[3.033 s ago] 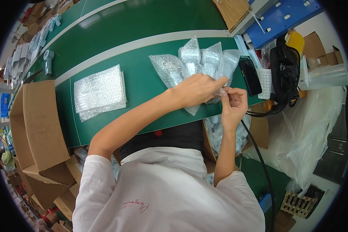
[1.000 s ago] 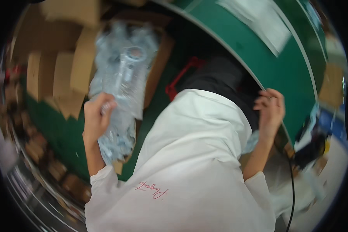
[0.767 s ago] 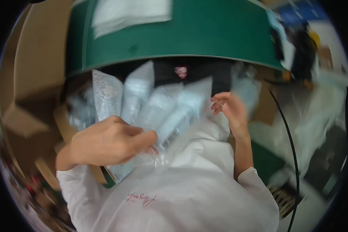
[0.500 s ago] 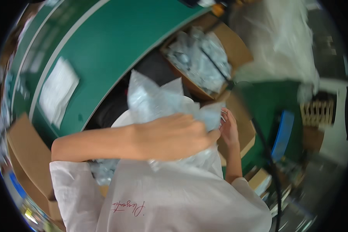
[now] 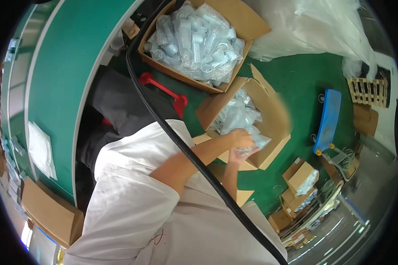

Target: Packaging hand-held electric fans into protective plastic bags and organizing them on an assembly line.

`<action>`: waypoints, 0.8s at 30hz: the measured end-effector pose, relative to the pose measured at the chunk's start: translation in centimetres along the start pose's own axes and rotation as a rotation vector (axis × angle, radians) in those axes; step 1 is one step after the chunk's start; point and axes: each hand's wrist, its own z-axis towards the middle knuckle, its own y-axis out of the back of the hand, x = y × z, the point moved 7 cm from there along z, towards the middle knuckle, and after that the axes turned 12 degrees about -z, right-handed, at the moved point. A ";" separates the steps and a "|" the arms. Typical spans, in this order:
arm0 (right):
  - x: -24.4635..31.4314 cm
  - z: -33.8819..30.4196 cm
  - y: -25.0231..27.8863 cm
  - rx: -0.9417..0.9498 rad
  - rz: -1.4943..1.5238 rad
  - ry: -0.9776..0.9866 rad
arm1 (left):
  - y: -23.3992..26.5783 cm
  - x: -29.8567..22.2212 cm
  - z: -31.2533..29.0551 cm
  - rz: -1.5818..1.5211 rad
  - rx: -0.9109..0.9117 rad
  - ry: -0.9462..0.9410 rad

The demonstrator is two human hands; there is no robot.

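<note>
A clear bubble-wrap bag is held over the opening of a cardboard box with raised flaps. My left hand reaches across from the left, its fingers closed on top of the bag. Just below it, my right hand grips the bag's near edge from underneath. Inside the box lie several more clear wrapped packages, partly covered by the held bag and my hands. What the held bag contains cannot be made out.
A larger cardboard box full of bubble-wrapped items stands beyond. A black cable crosses in front of my body. The green table holds white sheets. A blue cart and smaller boxes are at right.
My body and view have turned to the right. Both hands have moved with the bag from in front of my chest to over the cardboard box.
</note>
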 end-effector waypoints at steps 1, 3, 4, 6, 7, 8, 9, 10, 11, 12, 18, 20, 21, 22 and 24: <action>-2.1 1.3 0.5 -0.024 0.032 -0.114 | -5.7 3.3 -0.5 0.118 0.024 0.052; -4.8 5.3 5.6 -0.095 0.005 -0.250 | -6.7 7.0 -2.6 -0.015 -0.199 0.193; -6.8 6.2 6.6 -0.179 0.009 -0.355 | -5.6 8.5 -5.0 -0.138 -0.389 0.307; -9.3 8.8 9.0 -0.577 -0.201 -0.508 | -6.2 11.1 -7.7 -0.172 -0.181 0.456; -9.5 10.5 12.2 -0.574 -0.206 -0.515 | -4.3 11.6 -8.3 -0.208 0.017 0.547; -10.3 11.7 14.9 -0.617 -0.122 -0.657 | -2.2 11.8 -9.2 -0.241 0.216 0.640; -9.3 10.5 19.4 -0.661 -0.035 -0.801 | 0.1 11.1 -10.5 -0.276 0.419 0.731; -4.2 18.0 20.1 -0.690 0.058 -0.863 | 5.7 7.9 -7.7 -0.222 0.394 0.513; 0.3 20.8 22.4 -0.524 -0.207 -0.536 | 11.5 5.2 -7.1 -0.174 0.373 0.359; -3.5 21.1 18.0 -0.306 -0.436 -0.330 | 17.2 4.4 -9.7 -0.130 0.216 0.394; -4.8 15.9 0.4 0.087 -0.595 -0.602 | 39.5 -6.3 -28.1 -0.326 -0.561 0.457; -5.2 15.9 0.8 0.068 -0.886 -0.662 | 45.6 -9.8 -36.1 -0.229 -0.880 0.488; -5.7 16.2 0.8 0.064 -1.039 -0.688 | 47.9 -11.5 -41.7 -0.117 -1.022 0.760; -5.9 16.3 1.0 0.047 -1.193 -0.705 | 50.2 -13.3 -47.2 0.208 -1.156 0.804; -5.8 17.5 0.4 -0.004 -1.503 -0.712 | 52.9 -16.0 -59.1 0.672 -1.282 1.006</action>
